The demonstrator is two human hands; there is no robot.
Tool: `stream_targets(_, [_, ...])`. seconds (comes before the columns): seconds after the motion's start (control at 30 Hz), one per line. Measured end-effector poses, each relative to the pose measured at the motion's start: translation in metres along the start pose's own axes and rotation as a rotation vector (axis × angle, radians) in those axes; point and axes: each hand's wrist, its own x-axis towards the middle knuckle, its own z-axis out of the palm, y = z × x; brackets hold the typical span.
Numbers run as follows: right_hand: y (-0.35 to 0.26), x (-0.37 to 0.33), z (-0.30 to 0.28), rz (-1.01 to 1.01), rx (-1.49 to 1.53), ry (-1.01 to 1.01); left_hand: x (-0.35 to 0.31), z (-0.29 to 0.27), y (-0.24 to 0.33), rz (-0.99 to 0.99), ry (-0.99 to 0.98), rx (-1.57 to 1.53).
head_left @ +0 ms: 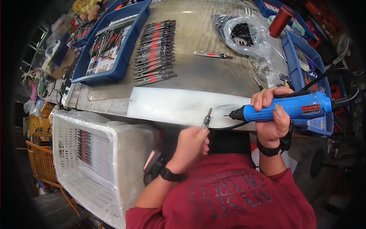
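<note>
Maroon shirt (228,191) lying nearest, left fingers (206,141) are gripping a pen-shaped tool (207,120), right fingers (268,98) a blue driver (291,107), bit apart — piece seemingly unfinished, crated row (84,147) probably done, row (155,49) on worktop (190,78) unclear.

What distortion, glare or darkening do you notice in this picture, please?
All in the head view: corners fall to black; edges of the white board look curved; glare brightens the far tabletop; the blue power screwdriver looks fairly sharp.

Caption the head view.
Right hand grips a blue cylindrical electric screwdriver; left hand holds a slim grey pen-like tool.
</note>
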Motion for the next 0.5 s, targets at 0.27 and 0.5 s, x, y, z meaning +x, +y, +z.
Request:
stream_targets(0.27, [0.003,0.003,0.017,0.052,0.001,-0.081,0.001,0.001,0.0,-0.016,-0.03,-0.058])
stream_targets(0.5, [0.009,0.006,0.031,0.103,-0.028,-0.136,0.001,0.003,0.002,-0.038,-0.023,-0.053])
